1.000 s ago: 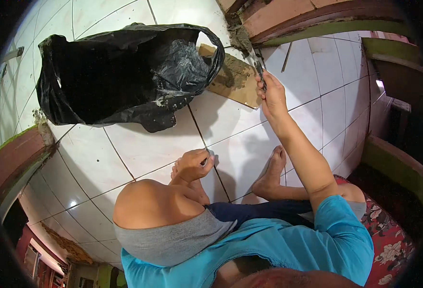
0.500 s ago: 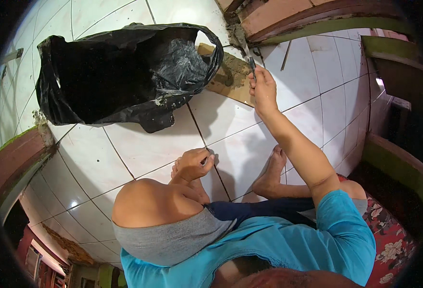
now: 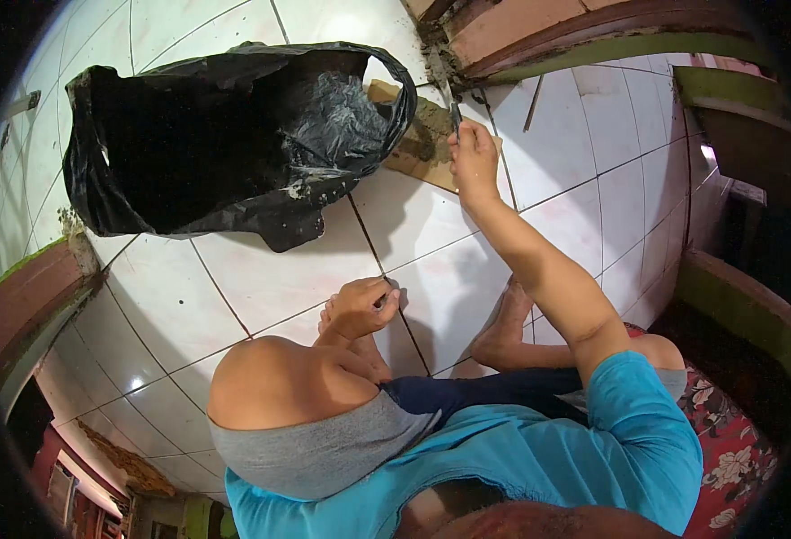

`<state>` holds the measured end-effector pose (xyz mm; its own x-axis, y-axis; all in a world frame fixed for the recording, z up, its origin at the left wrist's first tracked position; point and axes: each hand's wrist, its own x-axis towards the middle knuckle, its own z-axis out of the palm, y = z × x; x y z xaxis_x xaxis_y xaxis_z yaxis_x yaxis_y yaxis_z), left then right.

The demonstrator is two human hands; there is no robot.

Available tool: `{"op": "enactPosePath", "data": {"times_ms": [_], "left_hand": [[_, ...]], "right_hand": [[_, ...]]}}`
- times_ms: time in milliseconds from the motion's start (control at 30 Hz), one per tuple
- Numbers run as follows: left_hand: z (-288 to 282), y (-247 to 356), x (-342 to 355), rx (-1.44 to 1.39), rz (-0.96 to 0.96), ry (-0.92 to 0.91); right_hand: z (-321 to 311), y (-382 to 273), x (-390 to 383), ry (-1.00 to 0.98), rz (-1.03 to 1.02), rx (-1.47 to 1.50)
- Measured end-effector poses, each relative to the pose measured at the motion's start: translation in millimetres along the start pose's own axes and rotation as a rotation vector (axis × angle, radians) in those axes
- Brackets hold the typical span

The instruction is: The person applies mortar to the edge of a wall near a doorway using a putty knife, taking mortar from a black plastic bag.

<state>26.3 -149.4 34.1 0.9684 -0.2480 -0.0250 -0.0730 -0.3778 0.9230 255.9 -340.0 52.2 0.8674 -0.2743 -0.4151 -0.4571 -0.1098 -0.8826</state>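
My right hand (image 3: 474,163) is closed round the dark handle of a narrow-bladed knife-like tool (image 3: 456,115). Its pale blade points away from me, toward the rough grey patch (image 3: 439,65) at the foot of the pinkish wooden frame. Beneath and left of that hand lies a flat tan board (image 3: 431,171) smeared with grey-brown, mortar-like paste (image 3: 431,135). My left hand (image 3: 361,307) rests curled by my left foot, fingers bent inward; something dark shows in the curl, too small to name.
A large black plastic bag (image 3: 306,202) lies gaping on the white tiled floor (image 3: 270,278), overlapping the board's left part. A thin stick (image 3: 533,103) lies right of the tool. Painted wooden beams (image 3: 584,36) border the far right; another beam (image 3: 41,301) is at left.
My right hand with the tool has shifted slightly left and nearer the board's middle. My left hand stays put, and the bag has not visibly moved.
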Motion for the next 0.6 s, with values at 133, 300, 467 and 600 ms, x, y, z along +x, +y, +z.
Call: {"op": "enactPosePath", "data": {"times_ms": [133,300,467,600], "left_hand": [[-0.1,-0.5,-0.1,-0.014,0.003,0.014],[-0.7,-0.9,-3.0,-0.006,-0.022,0.019],[-0.3,-0.1,0.2,0.023,-0.013,-0.037],[1.3,-3.8,-5.0,0.030,-0.015,0.000]], "right_hand": [[-16.7,19.5,6.4,0.034,-0.135,-0.044],[-14.6,0.6,-32.5,0.001,-0.114,-0.006],[-10.3,15.9,12.1,-0.009,-0.182,-0.104],[-12.9,8.7,6.0,0.040,-0.185,-0.069]]}}
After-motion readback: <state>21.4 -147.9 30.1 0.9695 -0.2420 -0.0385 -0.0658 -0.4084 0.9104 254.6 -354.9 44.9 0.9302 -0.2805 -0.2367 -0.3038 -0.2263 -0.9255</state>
